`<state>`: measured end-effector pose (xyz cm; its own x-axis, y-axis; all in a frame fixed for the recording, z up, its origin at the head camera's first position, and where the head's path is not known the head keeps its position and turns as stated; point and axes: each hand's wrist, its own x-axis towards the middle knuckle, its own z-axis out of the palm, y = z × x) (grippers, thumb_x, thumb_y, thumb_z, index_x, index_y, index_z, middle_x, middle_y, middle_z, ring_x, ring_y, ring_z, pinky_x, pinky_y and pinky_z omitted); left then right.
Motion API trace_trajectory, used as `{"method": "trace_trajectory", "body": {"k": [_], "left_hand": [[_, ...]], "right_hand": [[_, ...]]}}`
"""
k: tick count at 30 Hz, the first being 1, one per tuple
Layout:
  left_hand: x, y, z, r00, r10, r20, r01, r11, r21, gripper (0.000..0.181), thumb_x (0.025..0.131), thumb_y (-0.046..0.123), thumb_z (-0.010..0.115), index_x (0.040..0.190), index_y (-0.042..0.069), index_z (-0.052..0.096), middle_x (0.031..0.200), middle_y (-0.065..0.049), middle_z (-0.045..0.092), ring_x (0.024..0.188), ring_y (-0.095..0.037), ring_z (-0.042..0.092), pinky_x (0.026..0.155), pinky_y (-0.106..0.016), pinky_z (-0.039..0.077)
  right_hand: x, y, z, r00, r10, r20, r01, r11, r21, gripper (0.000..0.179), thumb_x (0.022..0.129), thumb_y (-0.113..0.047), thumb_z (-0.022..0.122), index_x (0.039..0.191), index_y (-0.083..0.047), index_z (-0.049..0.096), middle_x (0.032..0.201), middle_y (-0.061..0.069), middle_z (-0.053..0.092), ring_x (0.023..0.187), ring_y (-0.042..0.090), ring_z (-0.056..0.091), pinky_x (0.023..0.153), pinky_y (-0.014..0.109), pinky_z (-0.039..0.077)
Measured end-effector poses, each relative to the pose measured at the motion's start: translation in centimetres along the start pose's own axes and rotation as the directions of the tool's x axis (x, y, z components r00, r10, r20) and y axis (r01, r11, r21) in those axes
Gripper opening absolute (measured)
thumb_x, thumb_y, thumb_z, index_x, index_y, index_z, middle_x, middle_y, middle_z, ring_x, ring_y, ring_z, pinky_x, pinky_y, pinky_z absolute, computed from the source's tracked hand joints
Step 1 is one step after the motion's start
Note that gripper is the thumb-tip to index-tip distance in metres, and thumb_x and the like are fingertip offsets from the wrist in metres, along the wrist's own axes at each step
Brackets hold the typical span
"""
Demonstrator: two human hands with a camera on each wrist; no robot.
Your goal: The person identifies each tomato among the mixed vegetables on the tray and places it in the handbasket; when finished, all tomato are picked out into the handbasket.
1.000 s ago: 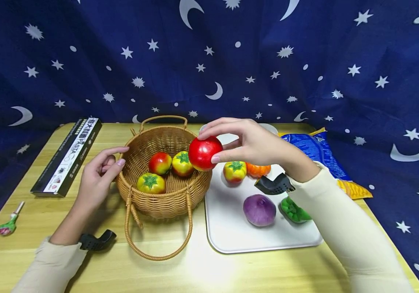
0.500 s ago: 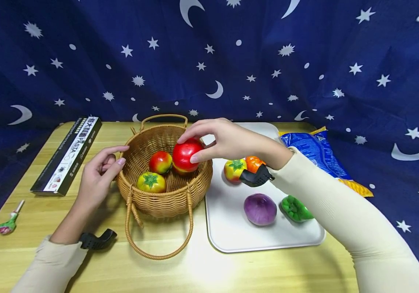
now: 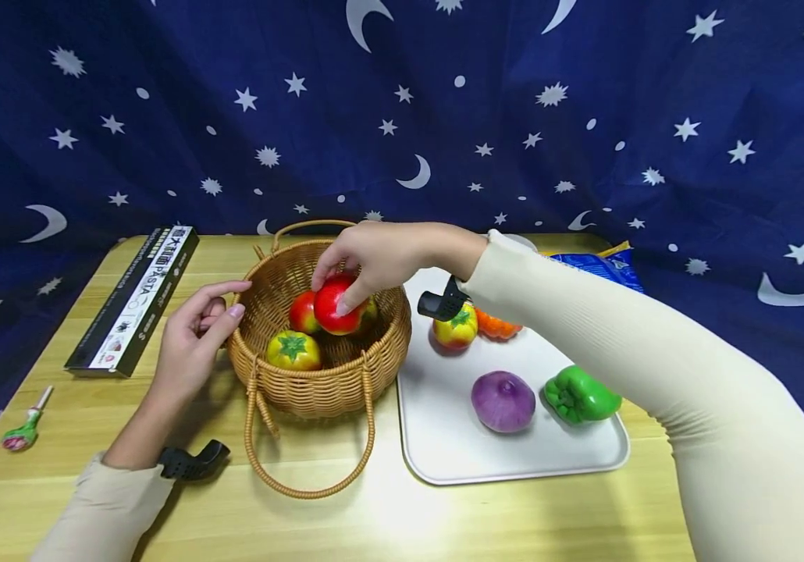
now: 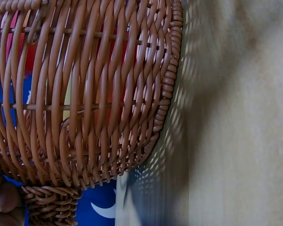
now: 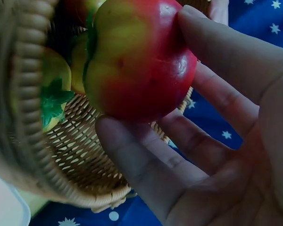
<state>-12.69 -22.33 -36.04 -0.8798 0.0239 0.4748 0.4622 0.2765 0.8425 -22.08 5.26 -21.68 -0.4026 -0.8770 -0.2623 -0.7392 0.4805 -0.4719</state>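
My right hand (image 3: 384, 254) pinches a red-and-yellow toy tomato (image 3: 332, 308) between thumb and fingers, inside the mouth of a wicker basket (image 3: 318, 394). In the right wrist view the tomato's (image 5: 146, 61) green calyx faces away from the palm. Beneath and around it in the basket lie more toy tomatoes, one with its green top up (image 3: 294, 351) and one redder (image 3: 303, 314); another is partly hidden behind the held one. My left hand (image 3: 194, 336) holds the basket's left rim with thumb and index finger. The left wrist view shows the basket's woven side (image 4: 85, 94).
Right of the basket, a white tray (image 3: 444, 460) bears a toy tomato (image 3: 457, 332), an orange pumpkin-like piece (image 3: 496, 326), a purple onion (image 3: 503, 401) and a green pepper (image 3: 581, 395). A blue bag (image 3: 602, 269), pasta box (image 3: 131, 304) and lollipop (image 3: 26, 425) also lie about.
My right hand has carried the tomato leftward and down from beside the basket's right rim into its opening. The left hand stays at the rim.
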Motion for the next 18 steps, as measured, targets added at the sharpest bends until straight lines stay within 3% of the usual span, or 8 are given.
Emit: {"method": "trace_trajectory", "body": {"k": [8,14,18], "left_hand": [[0.1,-0.3,0.1,1.000,0.014,0.007,-0.014,1.000,-0.027,0.030,0.098,-0.003,0.062,0.128,-0.005,0.065,0.067,0.003,0.033,0.054,-0.011,0.030,0.047,-0.028,0.025],[0.1,-0.3,-0.1,1.000,0.017,0.011,-0.017,1.000,-0.026,0.030,0.099,-0.002,0.062,0.129,-0.004,0.065,0.068,0.003,0.032,0.053,-0.011,0.029,0.046,-0.029,0.024],[0.1,-0.3,-0.2,1.000,0.015,0.009,-0.015,1.000,-0.019,0.030,0.099,-0.001,0.063,0.129,-0.004,0.065,0.068,0.003,0.032,0.053,-0.011,0.029,0.046,-0.029,0.024]], "right_hand": [[3.5,-0.2,0.5,0.998,0.008,0.060,-0.007,1.000,-0.013,0.038,0.091,-0.033,0.080,0.124,-0.017,0.071,0.119,-0.003,0.064,0.109,0.013,0.056,0.097,0.025,0.043],[4.8,-0.9,0.9,0.987,-0.013,0.162,0.011,1.000,0.011,0.035,0.091,-0.025,0.080,0.123,-0.014,0.070,0.118,-0.002,0.065,0.114,0.014,0.055,0.101,0.024,0.040],[5.3,-1.2,1.0,0.970,0.016,0.242,-0.015,1.000,-0.004,0.036,0.089,-0.020,0.082,0.122,-0.011,0.070,0.119,-0.001,0.066,0.115,0.014,0.057,0.101,0.023,0.041]]}}
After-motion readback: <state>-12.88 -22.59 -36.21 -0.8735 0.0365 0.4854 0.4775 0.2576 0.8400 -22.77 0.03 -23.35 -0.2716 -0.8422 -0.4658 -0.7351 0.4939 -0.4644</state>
